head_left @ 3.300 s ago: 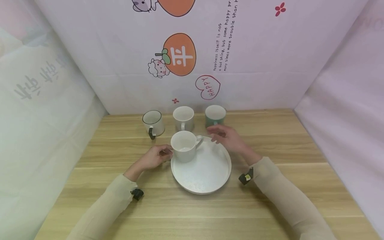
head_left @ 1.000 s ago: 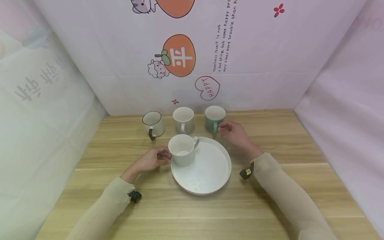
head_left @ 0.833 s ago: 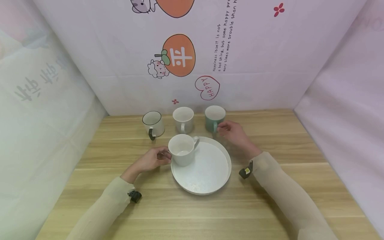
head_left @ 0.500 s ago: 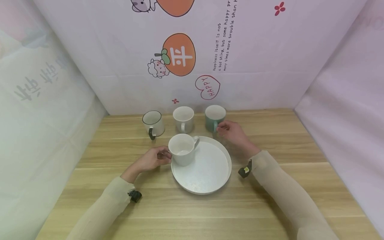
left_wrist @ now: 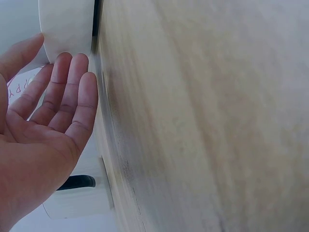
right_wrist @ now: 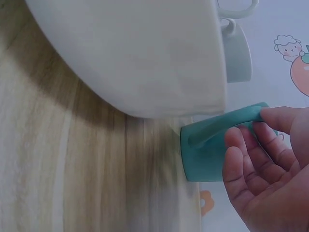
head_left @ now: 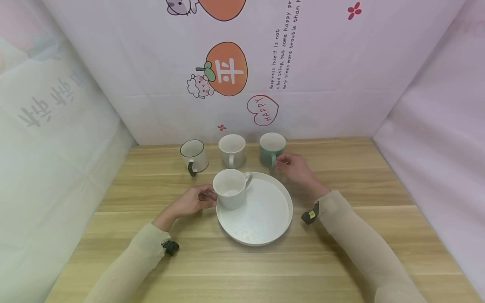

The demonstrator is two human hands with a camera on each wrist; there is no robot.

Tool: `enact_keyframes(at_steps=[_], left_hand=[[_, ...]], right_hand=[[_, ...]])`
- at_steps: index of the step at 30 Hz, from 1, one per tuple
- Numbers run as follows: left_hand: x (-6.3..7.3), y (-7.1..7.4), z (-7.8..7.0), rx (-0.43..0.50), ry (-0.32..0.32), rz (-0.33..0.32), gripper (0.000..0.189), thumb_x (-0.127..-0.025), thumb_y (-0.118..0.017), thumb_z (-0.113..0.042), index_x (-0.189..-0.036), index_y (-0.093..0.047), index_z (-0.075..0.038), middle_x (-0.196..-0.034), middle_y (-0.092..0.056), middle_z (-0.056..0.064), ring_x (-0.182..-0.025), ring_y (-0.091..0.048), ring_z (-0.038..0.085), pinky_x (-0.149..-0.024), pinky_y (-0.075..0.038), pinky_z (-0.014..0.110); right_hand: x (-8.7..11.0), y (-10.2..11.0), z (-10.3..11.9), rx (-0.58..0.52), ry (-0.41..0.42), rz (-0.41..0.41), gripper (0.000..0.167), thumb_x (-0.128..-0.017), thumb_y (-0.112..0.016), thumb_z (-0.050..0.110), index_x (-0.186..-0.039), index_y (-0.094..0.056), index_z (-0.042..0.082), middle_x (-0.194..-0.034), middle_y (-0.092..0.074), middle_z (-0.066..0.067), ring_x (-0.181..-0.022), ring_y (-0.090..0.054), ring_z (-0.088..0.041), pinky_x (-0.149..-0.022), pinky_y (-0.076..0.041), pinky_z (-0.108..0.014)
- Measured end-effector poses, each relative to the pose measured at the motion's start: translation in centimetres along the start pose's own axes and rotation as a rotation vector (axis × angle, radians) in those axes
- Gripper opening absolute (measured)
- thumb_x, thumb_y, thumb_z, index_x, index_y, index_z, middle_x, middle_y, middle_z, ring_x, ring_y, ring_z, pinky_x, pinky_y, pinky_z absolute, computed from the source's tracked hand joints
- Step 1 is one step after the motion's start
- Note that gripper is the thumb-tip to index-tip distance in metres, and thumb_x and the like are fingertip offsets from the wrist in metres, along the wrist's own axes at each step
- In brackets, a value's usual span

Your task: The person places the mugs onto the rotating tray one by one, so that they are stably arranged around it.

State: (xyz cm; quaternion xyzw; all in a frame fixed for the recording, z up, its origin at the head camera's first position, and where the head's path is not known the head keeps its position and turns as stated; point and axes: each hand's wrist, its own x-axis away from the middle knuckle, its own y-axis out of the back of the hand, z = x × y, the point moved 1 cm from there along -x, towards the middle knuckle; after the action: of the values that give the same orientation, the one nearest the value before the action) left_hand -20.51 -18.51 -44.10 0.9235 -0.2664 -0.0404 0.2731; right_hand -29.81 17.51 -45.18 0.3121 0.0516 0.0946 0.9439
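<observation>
A white mug (head_left: 232,198) stands upright at the back left of the round white tray (head_left: 263,219), its handle pointing to the back right. My left hand (head_left: 189,201) is at the mug's left side, fingertips right at its wall. In the left wrist view that hand (left_wrist: 53,121) has its fingers loosely extended and the palm bare. Behind the tray is a teal mug (head_left: 267,156) with a white inside. My right hand (head_left: 297,168) pinches its handle; in the right wrist view the thumb lies on top of the teal handle (right_wrist: 222,126), the index finger just under it.
Left of the teal mug, along the back of the wooden table (head_left: 242,273), stand another white mug (head_left: 238,156) and a white mug with a dark rim and black handle (head_left: 198,160). Printed white cloth (head_left: 322,84) walls the back, with plain cloth at the sides.
Over the last three seconds my right hand has moved from near the white mug's handle to the teal mug's handle. The white mug has shifted slightly toward me, my left hand beside it.
</observation>
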Motion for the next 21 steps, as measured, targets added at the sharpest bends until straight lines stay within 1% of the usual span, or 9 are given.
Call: enact_keyframes(at_steps=[8,13,21], left_hand=[[-0.01,0.08,-0.17,0.005,0.002,0.004,0.028,-0.09,-0.071,-0.003,-0.116,-0.064,-0.001,-0.109,-0.07,0.017,-0.106,-0.066,0.03,-0.096,-0.055,0.041],[0.0,0.06,-0.12,-0.002,-0.003,0.002,0.028,-0.09,-0.071,-0.003,-0.116,-0.064,0.0,-0.109,-0.07,0.017,-0.106,-0.066,0.029,-0.096,-0.054,0.042],[0.0,0.03,-0.07,-0.007,-0.008,0.001,0.027,-0.09,-0.071,-0.003,-0.116,-0.064,-0.001,-0.109,-0.07,0.016,-0.106,-0.067,0.029,-0.096,-0.054,0.043]], right_hand=[[0.04,0.63,-0.6,-0.013,-0.018,-0.013,0.023,-0.101,-0.06,0.027,-0.111,-0.068,0.008,-0.102,-0.071,-0.012,-0.098,-0.065,-0.025,-0.08,-0.052,-0.03],[0.13,0.63,-0.21,-0.003,-0.013,-0.022,0.025,-0.099,-0.062,0.028,-0.111,-0.068,0.007,-0.103,-0.071,-0.012,-0.099,-0.065,-0.027,-0.078,-0.053,-0.031],[-0.01,0.42,-0.03,0.011,-0.018,-0.05,0.025,-0.098,-0.064,0.029,-0.11,-0.069,0.008,-0.105,-0.072,-0.012,-0.102,-0.066,-0.027,-0.081,-0.054,-0.034]])
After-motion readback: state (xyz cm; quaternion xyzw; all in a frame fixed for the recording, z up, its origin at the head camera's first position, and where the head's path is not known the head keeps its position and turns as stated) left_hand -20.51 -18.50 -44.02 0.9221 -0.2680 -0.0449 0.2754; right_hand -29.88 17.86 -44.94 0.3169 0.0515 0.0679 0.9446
